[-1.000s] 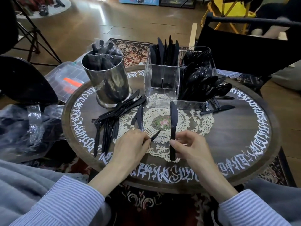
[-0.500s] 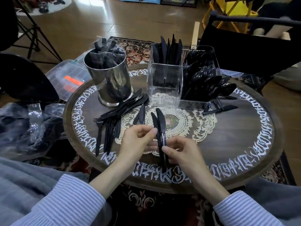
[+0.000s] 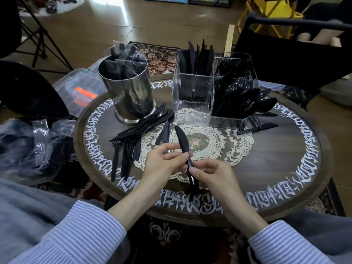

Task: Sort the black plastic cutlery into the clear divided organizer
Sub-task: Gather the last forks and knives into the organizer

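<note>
Over the lace doily, both hands hold stacked black plastic knives (image 3: 183,142), blades pointing away from me. My left hand (image 3: 163,164) pinches them at mid-length and my right hand (image 3: 213,176) grips the handles lower down. The clear divided organizer (image 3: 192,100) stands at the back of the table: knives upright in its rear left cell, forks and spoons packed in its right cells, the front left cell holding nothing I can see. Loose knives and forks (image 3: 139,130) lie in a heap left of the doily.
A steel cylinder (image 3: 129,92) with wrapped black cutlery stands back left on the round wooden table (image 3: 285,168). Two loose pieces (image 3: 257,127) lie right of the organizer. Plastic bags (image 3: 28,145) and a clear lidded box (image 3: 80,90) sit off the table's left side. A black chair (image 3: 285,60) is behind.
My left hand brought a second knife over against the one in my right hand. The two now sit stacked together, lifted slightly and angled left.
</note>
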